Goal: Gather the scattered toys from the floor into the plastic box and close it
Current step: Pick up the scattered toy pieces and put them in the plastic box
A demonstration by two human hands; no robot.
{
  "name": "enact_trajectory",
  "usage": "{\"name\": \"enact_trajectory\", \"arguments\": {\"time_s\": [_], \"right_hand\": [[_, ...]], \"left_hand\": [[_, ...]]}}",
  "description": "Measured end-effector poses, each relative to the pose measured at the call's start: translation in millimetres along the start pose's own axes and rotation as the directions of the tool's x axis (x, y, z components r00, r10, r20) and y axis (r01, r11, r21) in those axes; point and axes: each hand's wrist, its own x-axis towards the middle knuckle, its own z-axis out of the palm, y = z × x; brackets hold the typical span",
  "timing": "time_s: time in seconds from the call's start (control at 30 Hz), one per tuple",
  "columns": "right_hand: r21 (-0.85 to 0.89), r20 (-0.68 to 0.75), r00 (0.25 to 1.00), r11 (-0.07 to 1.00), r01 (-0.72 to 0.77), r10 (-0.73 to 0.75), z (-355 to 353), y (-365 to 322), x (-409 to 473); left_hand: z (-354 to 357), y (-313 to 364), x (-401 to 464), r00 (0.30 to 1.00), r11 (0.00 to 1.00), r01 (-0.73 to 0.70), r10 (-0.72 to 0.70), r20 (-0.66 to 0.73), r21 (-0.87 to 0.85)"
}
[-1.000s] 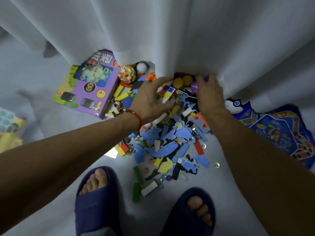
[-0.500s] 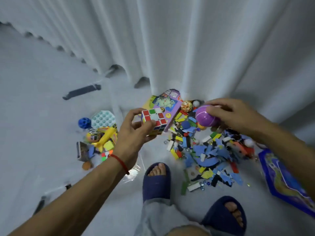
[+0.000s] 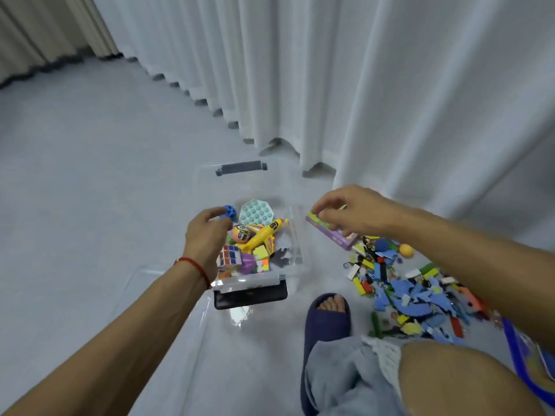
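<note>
1. While your left hand [image 3: 208, 232] hangs over the plastic box [image 3: 295, 235], its fingers are loosely curled and grasp nothing that I can see; the blue ball [image 3: 229, 212] just past the fingertips looks to lie inside the box, not in your grip.
2. Your right hand [image 3: 351, 213] is beside the box's right wall, fingers bent down onto the purple carton [image 3: 333, 234], which tilts up off the floor. Whether you truly pinch it or only touch it is hard to tell.
3. You are in the gathering step, I judge, and well short of the end. The box already holds the puzzle cube [image 3: 229, 256], the yellow plane [image 3: 264, 234] and the pale bubble pad [image 3: 256, 212], among others.
4. The big heap of blue pieces and bricks [image 3: 411, 295] lies on the floor [image 3: 90, 175] to your right, by your slipper [image 3: 327, 322], with an orange ball [image 3: 406, 250] at its far edge.
5. Next, I would lift the carton over the wall and lay it flat so it does not block the lid.
6. The clear lid [image 3: 168, 340] seems to lie under your left forearm; keep it free for closing.
</note>
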Motion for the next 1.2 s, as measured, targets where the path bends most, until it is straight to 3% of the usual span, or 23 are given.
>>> {"name": "enact_trajectory", "arguments": {"time_s": [0.2, 0.3, 0.43, 0.6, 0.7, 0.8, 0.9, 1.0, 1.07, 1.2], "right_hand": [[-0.171, -0.052, 0.966, 0.951, -0.258, 0.253, -49.8, 107.5, -60.6], [-0.282, -0.069, 0.919, 0.876, -0.392, 0.388, -51.2, 177.9, -95.3], [-0.243, -0.045, 0.853, 0.822, -0.515, 0.521, -16.8, 269.3, -120.5], [-0.154, -0.086, 0.800, 0.785, -0.600, 0.594, 44.2, 360.0, -106.4], [-0.220, -0.145, 0.804, 0.774, -0.594, 0.576, 66.9, 399.5, -86.7], [-0.337, -0.210, 0.825, 0.753, -0.565, 0.526, 63.1, 420.4, -60.6], [-0.359, -0.232, 0.835, 0.754, -0.550, 0.499, 51.0, 428.3, -34.1], [-0.293, -0.203, 0.829, 0.775, -0.559, 0.521, 50.2, 434.8, -13.3], [-0.289, -0.226, 0.837, 0.786, -0.546, 0.499, 54.9, 440.2, -5.4], [-0.138, -0.267, 0.851, 0.856, -0.498, 0.452, 59.4, 447.6, -1.7]], "left_hand": [[90.6, -17.9, -35.2, 0.939, 0.990, -0.123, 0.095, 0.331, 0.064], [152.8, -42.1, -52.1, 0.846, 0.967, -0.193, 0.078, 0.528, 0.167], [223.8, -87.0, -60.9, 0.683, 0.879, -0.288, -0.090, 0.725, 0.380], [291.2, -147.5, -47.7, 0.527, 0.587, -0.629, -0.161, 0.835, 0.510], [331.2, -181.1, -37.0, 0.413, 0.340, -0.842, -0.091, 0.906, 0.418], [369.5, -211.3, -28.5, 0.312, 0.105, -0.943, -0.047, 0.949, 0.315], [399.1, -230.7, -27.2, 0.320, -0.049, -0.947, -0.035, 0.947, 0.319], [418.5, -248.1, -29.4, 0.377, -0.119, -0.920, 0.001, 0.926, 0.374], [424.6, -256.7, -29.9, 0.389, -0.124, -0.911, 0.052, 0.920, 0.393], [429.7, -255.0, -24.9, 0.375, -0.022, -0.926, 0.068, 0.925, 0.377]]}}
